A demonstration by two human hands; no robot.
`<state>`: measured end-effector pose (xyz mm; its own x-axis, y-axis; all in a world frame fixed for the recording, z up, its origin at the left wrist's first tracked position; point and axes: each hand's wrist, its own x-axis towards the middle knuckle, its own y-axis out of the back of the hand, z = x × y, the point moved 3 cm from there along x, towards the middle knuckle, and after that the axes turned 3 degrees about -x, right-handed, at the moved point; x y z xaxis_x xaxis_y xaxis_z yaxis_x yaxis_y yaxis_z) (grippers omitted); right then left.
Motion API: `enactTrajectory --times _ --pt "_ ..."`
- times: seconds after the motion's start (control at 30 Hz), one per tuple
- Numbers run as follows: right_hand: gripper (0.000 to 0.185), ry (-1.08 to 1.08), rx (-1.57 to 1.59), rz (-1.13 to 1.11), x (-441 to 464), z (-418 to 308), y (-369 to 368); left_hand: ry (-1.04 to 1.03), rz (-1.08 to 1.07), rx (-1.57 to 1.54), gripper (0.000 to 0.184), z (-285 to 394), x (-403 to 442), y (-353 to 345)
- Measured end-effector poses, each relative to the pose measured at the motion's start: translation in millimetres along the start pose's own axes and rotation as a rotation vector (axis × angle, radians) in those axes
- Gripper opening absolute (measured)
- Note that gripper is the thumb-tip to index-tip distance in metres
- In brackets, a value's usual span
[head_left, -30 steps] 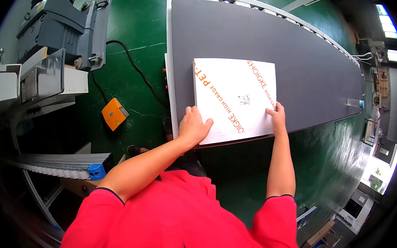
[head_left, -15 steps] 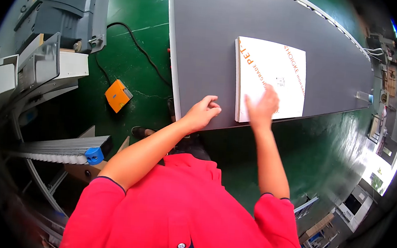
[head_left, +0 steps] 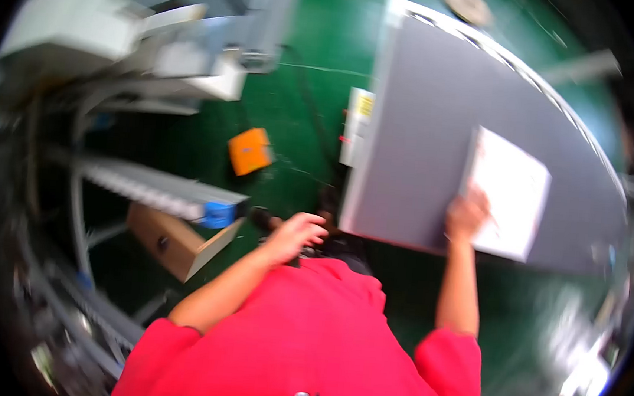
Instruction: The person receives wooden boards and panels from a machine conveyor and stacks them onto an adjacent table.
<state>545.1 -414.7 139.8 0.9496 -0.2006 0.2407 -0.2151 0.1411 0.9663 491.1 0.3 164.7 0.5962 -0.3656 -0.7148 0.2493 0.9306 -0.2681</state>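
A flat white pack (head_left: 515,187) lies on the dark grey table top, its printing smeared by motion blur. My right hand (head_left: 468,214) is at the pack's near left edge and overlaps it. Blur hides whether those fingers grip the pack or only rest on it. My left hand (head_left: 298,235) hangs in front of my body, off the table's left side. Its fingers are loosely bent and apart, with nothing in them.
The grey table (head_left: 418,139) has a pale raised rim. An orange box (head_left: 250,152) sits on the green floor by a dark cable. At left stand a metal rail with a blue end (head_left: 219,215), a brown cardboard box (head_left: 168,240) and grey machinery (head_left: 264,22).
The view has swung left, so table and pack appear farther right. My right hand has shifted from the pack's top to its left edge. My left hand has drawn back from the table edge.
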Motion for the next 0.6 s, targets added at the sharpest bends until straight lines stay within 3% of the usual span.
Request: enactTrajectory --times 0.23,0.27,0.3,0.53,0.57,0.6 --pt "0.048 -0.012 -0.107 -0.052 12.8 145.6 -60.1 -0.083 0.087 -0.120 0.036 -39.4 -49.6 38.8" --pt "0.038 -0.104 -0.153 -0.120 42.9 85.8 -10.4 -0.076 0.122 -0.115 0.037 -39.2 -59.4 44.3" --pt "0.039 0.026 -0.208 -0.009 37.9 123.5 -24.6 -0.061 0.138 -0.104 0.038 -42.7 -69.5 48.9" --pt "0.041 -0.236 -0.026 -0.141 82.7 53.3 10.6 -0.019 0.360 -0.191 0.039 -58.7 -128.4 79.8" --pt "0.042 -0.103 -0.018 -0.008 77.6 29.0 -2.5 -0.024 0.389 -0.206 0.038 -71.0 -132.2 90.4" --pt "0.048 -0.176 0.095 -0.028 76.6 13.0 -32.4 -0.014 0.426 -0.231 0.039 -83.8 -137.1 103.0"
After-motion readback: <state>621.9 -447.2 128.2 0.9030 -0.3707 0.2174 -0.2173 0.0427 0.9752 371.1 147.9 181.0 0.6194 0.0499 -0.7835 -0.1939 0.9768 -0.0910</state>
